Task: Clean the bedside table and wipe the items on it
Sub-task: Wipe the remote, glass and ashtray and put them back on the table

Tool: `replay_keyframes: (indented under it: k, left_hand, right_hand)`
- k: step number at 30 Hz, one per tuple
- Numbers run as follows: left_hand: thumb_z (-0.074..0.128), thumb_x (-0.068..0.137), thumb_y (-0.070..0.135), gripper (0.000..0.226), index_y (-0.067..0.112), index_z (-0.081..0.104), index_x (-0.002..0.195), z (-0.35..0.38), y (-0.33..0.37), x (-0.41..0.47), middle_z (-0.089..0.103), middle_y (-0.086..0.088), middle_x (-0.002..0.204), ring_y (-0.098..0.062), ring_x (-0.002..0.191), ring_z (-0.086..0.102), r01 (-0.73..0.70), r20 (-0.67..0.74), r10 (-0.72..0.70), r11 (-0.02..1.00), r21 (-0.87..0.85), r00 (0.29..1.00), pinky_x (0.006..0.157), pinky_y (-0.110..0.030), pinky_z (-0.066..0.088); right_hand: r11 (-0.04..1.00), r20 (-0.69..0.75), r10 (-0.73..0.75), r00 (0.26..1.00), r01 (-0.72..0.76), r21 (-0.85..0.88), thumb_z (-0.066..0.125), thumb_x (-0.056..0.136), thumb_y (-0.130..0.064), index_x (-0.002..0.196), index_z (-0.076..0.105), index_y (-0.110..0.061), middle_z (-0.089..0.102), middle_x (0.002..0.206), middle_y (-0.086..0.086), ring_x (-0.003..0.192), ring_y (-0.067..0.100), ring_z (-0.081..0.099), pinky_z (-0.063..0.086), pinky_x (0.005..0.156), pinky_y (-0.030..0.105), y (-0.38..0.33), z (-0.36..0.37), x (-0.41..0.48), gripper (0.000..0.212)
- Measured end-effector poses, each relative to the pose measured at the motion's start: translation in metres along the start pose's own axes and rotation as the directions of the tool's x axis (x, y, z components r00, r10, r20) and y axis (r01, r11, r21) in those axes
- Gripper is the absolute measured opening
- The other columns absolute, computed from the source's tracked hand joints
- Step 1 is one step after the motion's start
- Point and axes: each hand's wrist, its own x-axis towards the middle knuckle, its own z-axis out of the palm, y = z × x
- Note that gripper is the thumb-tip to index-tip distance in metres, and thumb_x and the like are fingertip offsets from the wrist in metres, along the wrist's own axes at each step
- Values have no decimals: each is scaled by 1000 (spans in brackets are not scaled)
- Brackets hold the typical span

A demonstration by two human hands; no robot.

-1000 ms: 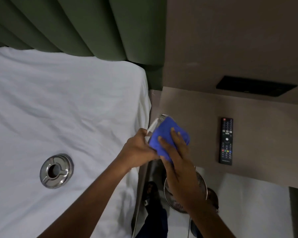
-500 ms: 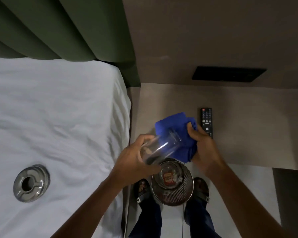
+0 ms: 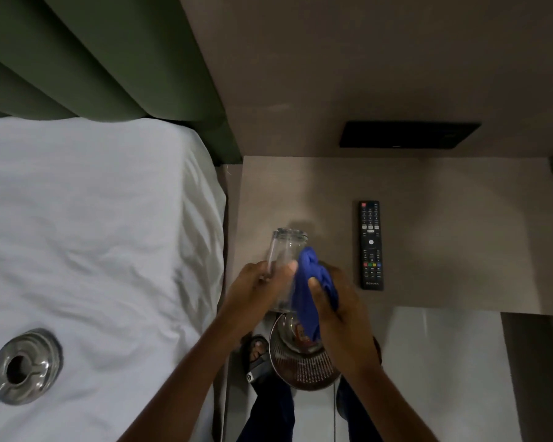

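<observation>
A clear drinking glass [image 3: 284,250] is held above the front left part of the brown bedside table [image 3: 444,224], its far end pointing away from me. My left hand [image 3: 256,295] grips its near part. My right hand [image 3: 339,311] holds a bunched blue cloth [image 3: 310,282] pressed against the glass's right side. A black remote control [image 3: 370,245] lies lengthwise on the table, to the right of my hands.
A metal ashtray [image 3: 24,366] sits on the white bed [image 3: 93,234] at the left. A round metal bin [image 3: 300,358] with litter stands on the floor below my hands, between my feet. A dark panel [image 3: 407,134] is on the wall behind; green headboard at top left.
The cloth has shifted from the far end of the glass to its right side. The glass has turned so that its far end points away from me. The view shifted.
</observation>
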Motion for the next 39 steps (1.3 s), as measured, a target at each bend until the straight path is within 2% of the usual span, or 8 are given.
replay_keyframes:
  k: [5, 12, 17, 23, 28, 30, 34, 39]
  left_hand:
    - [79, 49, 72, 54, 42, 56, 87, 2, -5, 43, 60, 23, 84, 7, 77, 59, 3, 5, -5, 941, 339, 1000, 57, -8, 42]
    - [84, 70, 20, 65, 11, 51, 125, -7, -3, 172, 65, -9, 111, -26, 100, 62, -34, -238, 91, 971, 235, 967, 82, -24, 43]
    - [78, 76, 22, 60, 11, 50, 128, -21, -3, 238, 65, -14, 120, -34, 111, 62, 9, -455, 59, 989, 147, 888, 84, -28, 41]
    - [79, 76, 21, 64, 17, 50, 132, -28, 7, 271, 56, 2, 109, -28, 111, 61, -11, -482, 21, 1000, 23, 876, 83, -24, 50]
    - [86, 69, 37, 119, 16, 7, 156, -26, 13, 233, 29, -13, 159, -27, 144, 34, -56, -437, 42, 998, -21, 898, 117, -40, 34]
    - [83, 72, 39, 114, 20, 8, 156, -32, 12, 201, 33, -4, 157, -14, 139, 37, -158, -437, 133, 987, -21, 890, 112, -28, 39]
    - [73, 84, 33, 79, 31, 27, 148, -61, -4, 115, 56, 13, 124, 2, 113, 53, -298, -499, 306, 950, 97, 811, 79, 2, 42]
    - [67, 89, 37, 54, 27, 42, 136, -146, -64, 1, 70, 7, 110, -3, 106, 63, -248, -696, 322, 946, 208, 642, 85, -18, 49]
  right_hand:
    - [981, -80, 76, 994, -60, 182, 47, 97, -32, 110, 58, -28, 68, 96, 11, 86, 33, 68, 58, 74, 54, -5, -21, 45, 18]
    - [810, -88, 343, 935, -247, 531, 53, 93, -32, 111, 63, -30, 72, 107, 1, 90, 20, 71, 59, 77, 47, 35, -44, 83, 21]
    - [622, 3, 459, 888, -324, 713, 60, 86, -30, 125, 58, -26, 69, 120, 6, 105, 28, 68, 60, 82, 44, 63, -50, 84, 39]
    - [514, 167, 387, 907, -362, 778, 61, 84, -14, 135, 49, -16, 61, 131, 12, 116, 35, 61, 53, 92, 49, 71, -54, 80, 53]
    - [515, 164, 405, 899, -373, 772, 63, 78, -4, 130, 55, -11, 64, 127, 13, 112, 35, 63, 57, 87, 44, 64, -48, 74, 52]
    - [498, 163, 432, 887, -385, 777, 65, 76, -6, 126, 59, -12, 68, 121, 11, 105, 33, 67, 60, 80, 42, 55, -39, 69, 50]
    - [615, 131, 394, 910, -367, 698, 66, 75, -21, 128, 57, -21, 69, 119, 6, 100, 32, 69, 62, 66, 37, 25, -16, 53, 53]
    - [944, 94, 100, 991, -124, 304, 68, 77, -36, 94, 66, -49, 74, 91, -15, 84, 11, 71, 57, 70, 33, -16, 30, 25, 21]
